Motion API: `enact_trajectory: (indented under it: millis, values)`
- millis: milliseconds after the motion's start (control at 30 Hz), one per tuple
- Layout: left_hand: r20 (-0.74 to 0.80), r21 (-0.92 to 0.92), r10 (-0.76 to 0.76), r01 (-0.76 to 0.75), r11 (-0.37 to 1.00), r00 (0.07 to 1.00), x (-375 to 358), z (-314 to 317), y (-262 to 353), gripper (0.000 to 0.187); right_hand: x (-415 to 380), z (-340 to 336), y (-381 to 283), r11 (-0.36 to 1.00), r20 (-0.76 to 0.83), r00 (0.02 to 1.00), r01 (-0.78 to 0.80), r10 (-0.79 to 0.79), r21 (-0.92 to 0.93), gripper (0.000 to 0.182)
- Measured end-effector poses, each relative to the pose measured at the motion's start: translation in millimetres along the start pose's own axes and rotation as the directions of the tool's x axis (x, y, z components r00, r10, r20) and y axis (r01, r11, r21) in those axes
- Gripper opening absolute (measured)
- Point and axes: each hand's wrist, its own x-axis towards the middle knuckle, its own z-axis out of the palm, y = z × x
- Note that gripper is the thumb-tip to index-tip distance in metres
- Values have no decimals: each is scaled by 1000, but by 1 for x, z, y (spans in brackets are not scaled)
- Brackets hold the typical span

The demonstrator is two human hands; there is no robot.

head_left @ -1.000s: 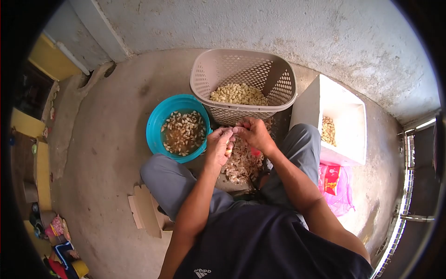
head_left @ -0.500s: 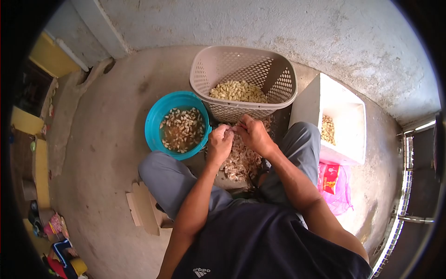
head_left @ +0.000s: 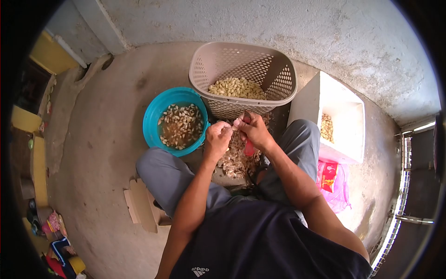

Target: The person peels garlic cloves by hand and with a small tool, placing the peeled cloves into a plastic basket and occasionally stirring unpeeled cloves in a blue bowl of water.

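Observation:
My right hand [head_left: 254, 131] is closed around a small knife with a red handle [head_left: 249, 148]; the dark blade sticks out past the fingers. Close beside it, my left hand [head_left: 218, 139] is pinched, its fingertips meeting the right thumb at a small pale garlic clove [head_left: 235, 126], mostly covered by the fingers. Below both hands lies a heap of papery garlic skins [head_left: 237, 162]. Left of them stands a turquoise tub [head_left: 149, 122] of unpeeled cloves in brownish water. Beyond the hands, a beige perforated basket [head_left: 223, 103] contains peeled cloves [head_left: 237, 88].
A white foam box [head_left: 344, 149] with more cloves stands right of my knee. Next to it lies a pink mesh bag [head_left: 338, 197] with a red packet. Flattened cardboard [head_left: 144, 209] is by my left leg. A grey wall [head_left: 232, 23] runs behind the basket.
My hands have shifted slightly apart at the fingertips. The right hand has turned, so the knife's red handle and blade now show. The view has tilted a little.

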Motion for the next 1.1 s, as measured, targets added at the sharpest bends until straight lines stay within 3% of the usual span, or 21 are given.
enact_trajectory:
  millis: [67,167,200,267,300,400,600,700,800,900,1000,1100]
  values:
    - [23,-251,-132,133,959,991,-5,4,4,12,-1,1,3,948,61,989,-144,132,285,20]
    - [61,-500,-285,277,821,956,-10,10,9,11,-2,6,6,879,46,978,-202,203,431,19]
    - [72,-560,-328,311,768,942,-10,11,10,10,-2,8,5,911,20,985,-167,172,378,19]
    - [23,-524,-329,292,800,944,-8,14,8,10,-1,13,4,960,-26,994,-92,103,265,19]
    - [-2,-507,-329,283,815,944,-7,15,6,9,3,14,10,999,-82,997,14,-10,49,21]
    - [-18,-446,-307,267,854,952,-5,14,2,9,9,7,18,929,-44,964,240,-263,-283,21]
    - [-18,-362,-266,242,900,964,-5,12,0,10,-2,3,-1,980,58,998,14,-3,-200,22]
    - [-36,-415,-363,316,853,931,-7,15,9,10,-2,8,5,989,42,998,52,-47,-139,22]
    - [-66,-562,-423,316,764,904,-5,18,2,11,2,22,22,984,-156,974,150,-163,-92,22]
    - [-105,-584,-417,283,761,903,-4,17,-2,11,-4,23,15,999,-77,997,-6,9,36,16]
    - [-119,-551,-400,275,788,909,-3,17,-2,11,-3,10,10,991,52,997,-60,54,119,14]
    - [-121,-518,-310,206,830,943,-1,17,-13,12,-9,-11,-22,990,329,934,-136,141,-38,12]
